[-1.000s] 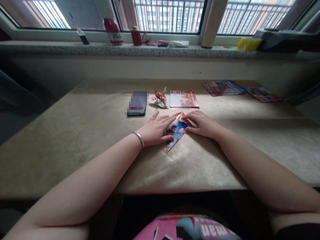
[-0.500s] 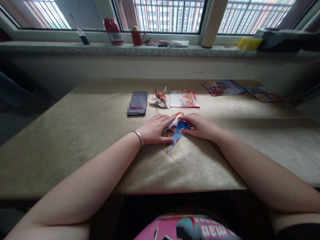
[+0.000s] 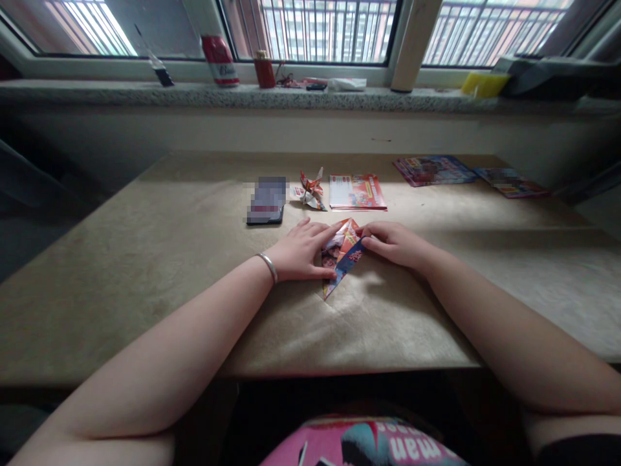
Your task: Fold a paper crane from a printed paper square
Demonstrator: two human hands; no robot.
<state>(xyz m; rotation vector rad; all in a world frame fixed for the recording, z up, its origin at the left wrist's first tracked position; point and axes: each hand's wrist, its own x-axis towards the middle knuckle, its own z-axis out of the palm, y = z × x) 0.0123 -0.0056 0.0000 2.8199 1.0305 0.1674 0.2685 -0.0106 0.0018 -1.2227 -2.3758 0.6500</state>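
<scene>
A folded piece of printed paper [image 3: 343,252], blue, orange and white, lies on the table between my hands, its narrow point toward me. My left hand [image 3: 308,251] rests on its left side with fingers stretched and thumb apart. At the right edge, my right hand [image 3: 391,241] pinches a blue flap [image 3: 352,257] between thumb and fingers. Just beyond stands a folded paper crane [image 3: 310,189] in red and white. Beside the crane is a small stack of printed sheets [image 3: 359,192].
A dark phone [image 3: 268,200], partly blurred, lies left of the crane. Printed booklets [image 3: 434,170] are at the back right of the table [image 3: 169,259]. On the windowsill [image 3: 184,97] stand a red can [image 3: 220,61], a red bottle [image 3: 264,70] and a yellow object [image 3: 485,84].
The blue flap has been folded inward, showing more orange paper above it. My right hand has shifted slightly right and its fingers have closed on the edge. My left hand is nearly still.
</scene>
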